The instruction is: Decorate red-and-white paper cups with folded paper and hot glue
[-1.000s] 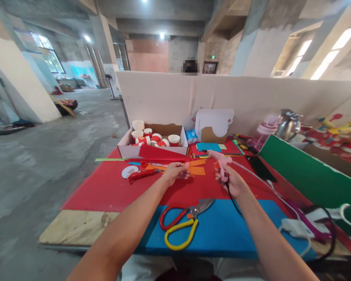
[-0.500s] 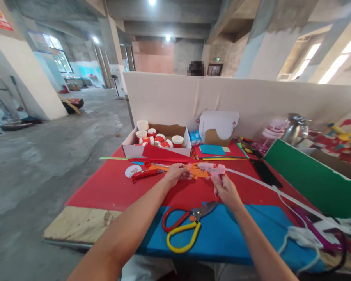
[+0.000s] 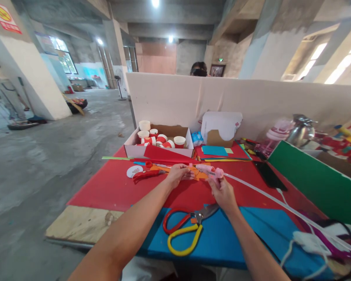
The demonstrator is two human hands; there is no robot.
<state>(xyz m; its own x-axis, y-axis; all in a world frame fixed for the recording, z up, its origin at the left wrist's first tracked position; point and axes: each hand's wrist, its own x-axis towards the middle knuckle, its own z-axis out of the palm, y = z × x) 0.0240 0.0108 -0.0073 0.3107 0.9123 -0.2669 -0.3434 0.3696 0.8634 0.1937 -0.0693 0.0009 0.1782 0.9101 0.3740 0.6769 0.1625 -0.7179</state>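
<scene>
My right hand is wrapped round the handle of a pink hot glue gun, its nozzle pointing left. A long whitish glue stick runs out of the gun's back toward the lower right. My left hand is closed just left of the nozzle, fingers bent together; what it pinches is too small to make out. Orange paper pieces lie under and between the hands. Closer to me rest big scissors with one red and one yellow handle. Red-handled pliers and a white disc lie to the left.
A box of red and white paper cups stands at the back before a white partition. On the right are a phone, a green panel, a steel jug and a white power strip. Another person's head shows beyond the partition.
The glue gun has tilted, its nozzle side now lower and nearer my left fingers. My left hand stays nearly in place. The whole view has shifted slightly.
</scene>
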